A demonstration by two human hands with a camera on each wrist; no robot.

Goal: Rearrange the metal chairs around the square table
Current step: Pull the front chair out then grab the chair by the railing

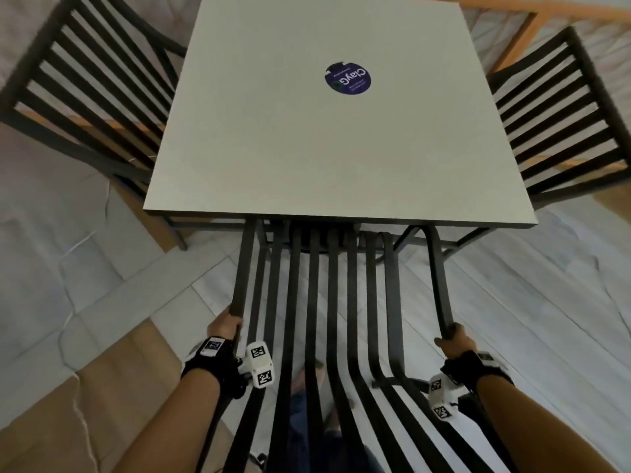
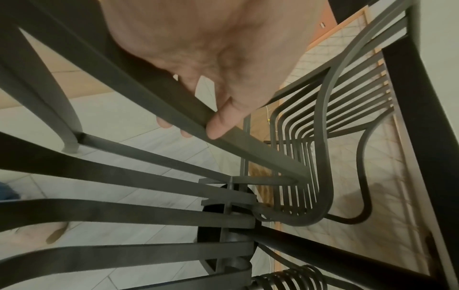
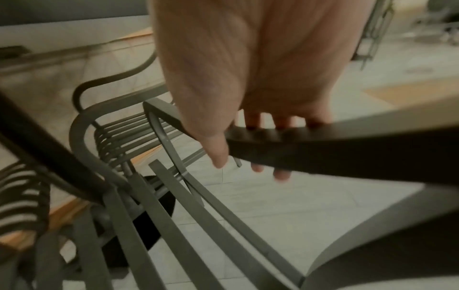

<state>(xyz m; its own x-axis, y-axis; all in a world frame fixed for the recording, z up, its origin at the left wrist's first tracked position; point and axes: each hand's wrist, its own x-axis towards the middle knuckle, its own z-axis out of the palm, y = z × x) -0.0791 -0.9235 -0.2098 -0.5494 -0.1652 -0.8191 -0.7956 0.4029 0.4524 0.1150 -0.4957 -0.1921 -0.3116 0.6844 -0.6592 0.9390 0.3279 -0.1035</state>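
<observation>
A square pale-topped table (image 1: 307, 148) stands in front of me. The near dark metal slatted chair (image 1: 314, 302) has its front end under the table's near edge. My left hand (image 1: 223, 324) grips the chair's left side rail (image 2: 261, 155), thumb on top, fingers curled under. My right hand (image 1: 456, 343) grips the right side rail (image 3: 347, 149) the same way. A second metal chair (image 1: 85, 90) stands at the table's left side, and a third chair (image 1: 560, 114) at its right side.
A round dark-blue sticker (image 1: 348, 78) lies on the tabletop. The table's black round base (image 2: 211, 235) sits under the middle. The floor is pale tile with orange-brown strips (image 1: 112, 387). A foot (image 1: 307, 377) shows through the near chair's slats.
</observation>
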